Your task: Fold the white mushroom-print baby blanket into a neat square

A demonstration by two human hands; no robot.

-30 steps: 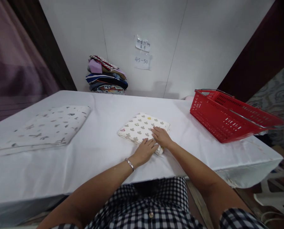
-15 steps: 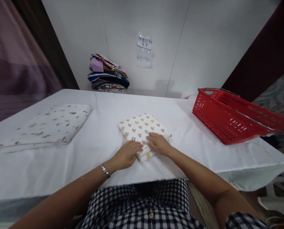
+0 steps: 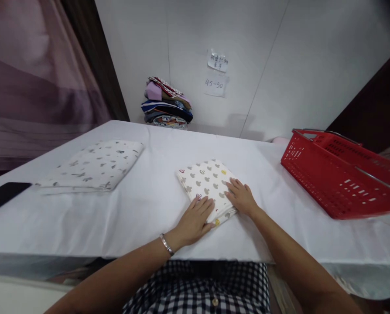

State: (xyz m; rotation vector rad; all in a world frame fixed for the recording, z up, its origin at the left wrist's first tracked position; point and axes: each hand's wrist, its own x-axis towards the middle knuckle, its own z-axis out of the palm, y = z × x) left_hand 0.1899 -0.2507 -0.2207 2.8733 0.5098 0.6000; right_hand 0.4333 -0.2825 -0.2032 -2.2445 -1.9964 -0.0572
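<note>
A folded white cloth [image 3: 211,181] printed with grey, yellow and purple shapes lies flat on the white-covered table [image 3: 159,218] in front of me. My left hand [image 3: 195,220] rests on its near left edge, fingers stretched out and the thumb apart. On its right side lies my right hand [image 3: 242,196], flat with the fingers spread. Neither hand grips the fabric. Part of the cloth's near side is hidden under my left hand.
Another folded white cloth with a small dark print [image 3: 98,163] lies at the left, near a black flat object [image 3: 5,194]. A red plastic basket [image 3: 339,179] stands at the right. Folded fabrics [image 3: 169,104] are stacked against the wall beside paper signs [image 3: 216,85].
My hands have moved apart on the cloth, the right one toward its right edge, and the fingers have spread. The view has shifted left, so the black flat object shows more.
</note>
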